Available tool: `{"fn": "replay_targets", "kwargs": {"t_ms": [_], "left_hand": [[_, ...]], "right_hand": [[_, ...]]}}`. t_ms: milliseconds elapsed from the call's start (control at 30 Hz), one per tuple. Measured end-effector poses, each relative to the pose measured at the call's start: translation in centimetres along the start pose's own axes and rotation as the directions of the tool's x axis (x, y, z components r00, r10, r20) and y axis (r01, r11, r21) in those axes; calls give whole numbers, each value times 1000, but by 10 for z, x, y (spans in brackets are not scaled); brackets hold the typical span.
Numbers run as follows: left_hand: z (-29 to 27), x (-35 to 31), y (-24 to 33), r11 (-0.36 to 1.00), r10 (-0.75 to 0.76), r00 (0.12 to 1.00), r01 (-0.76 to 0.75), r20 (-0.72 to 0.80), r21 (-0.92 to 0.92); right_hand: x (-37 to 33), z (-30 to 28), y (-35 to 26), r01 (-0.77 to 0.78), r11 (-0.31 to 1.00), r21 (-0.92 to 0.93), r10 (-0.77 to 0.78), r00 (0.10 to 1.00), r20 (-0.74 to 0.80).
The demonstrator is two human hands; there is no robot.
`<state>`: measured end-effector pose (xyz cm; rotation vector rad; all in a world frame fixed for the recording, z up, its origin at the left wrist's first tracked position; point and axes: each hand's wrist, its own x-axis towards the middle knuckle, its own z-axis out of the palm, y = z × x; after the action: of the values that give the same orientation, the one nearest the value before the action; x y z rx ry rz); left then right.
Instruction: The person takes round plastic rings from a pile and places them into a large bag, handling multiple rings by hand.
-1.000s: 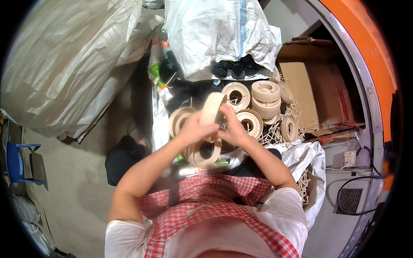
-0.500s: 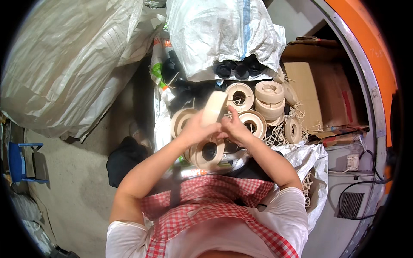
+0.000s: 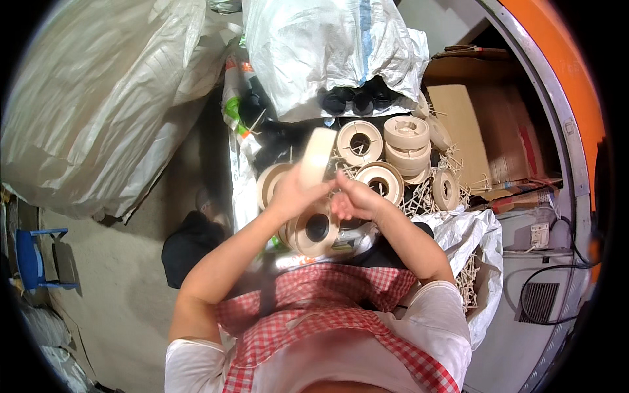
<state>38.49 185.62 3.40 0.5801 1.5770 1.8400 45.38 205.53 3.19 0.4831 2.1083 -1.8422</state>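
My left hand (image 3: pixel 295 194) is closed round a cream plastic ring-shaped part (image 3: pixel 319 152), held tilted on edge above the pile. Close beside it, my right hand (image 3: pixel 359 198) has its fingers curled, the fingertips near the left thumb; whatever they pinch, if anything, is hidden. Below the hands lies a cream ring with a dark centre hole (image 3: pixel 304 237). Another cream ring (image 3: pixel 265 186) is partly covered by my left hand. Beyond my right hand sit a round cream part (image 3: pixel 397 179) and a second one (image 3: pixel 345 139), both with open middles.
Stacked cream rings (image 3: pixel 407 135) stand at right among loose cream sticks (image 3: pixel 419 204). Black round parts (image 3: pixel 362 102) show under a white woven sack (image 3: pixel 308 52). More sticks fill a white bag (image 3: pixel 488 262) at lower right. A cardboard box (image 3: pixel 458 124) stands right; a blue stool (image 3: pixel 29 259) left.
My right hand has shifted slightly, its fingers now turned more toward me. The left hand still holds the ring tilted. The whole view has moved a little.
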Motion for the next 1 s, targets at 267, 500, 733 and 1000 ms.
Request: {"fn": "replay_targets", "kwargs": {"t_ms": [267, 500, 733, 1000], "left_hand": [[0, 0, -13, 912, -410, 910, 410, 67, 6], [15, -16, -7, 359, -218, 967, -44, 129, 932], [2, 15, -24, 918, 125, 976, -46, -177, 393], [-43, 31, 34, 855, -152, 852, -140, -501, -498]], "right_hand": [[-26, -139, 129, -516, 470, -716, -248, 702, -668], [-42, -141, 100, -620, 459, -636, -201, 626, -754], [13, -59, 22, -92, 781, -618, -359, 743, -564], [172, -1, 37, -24, 813, -581, -253, 885, -390]]}}
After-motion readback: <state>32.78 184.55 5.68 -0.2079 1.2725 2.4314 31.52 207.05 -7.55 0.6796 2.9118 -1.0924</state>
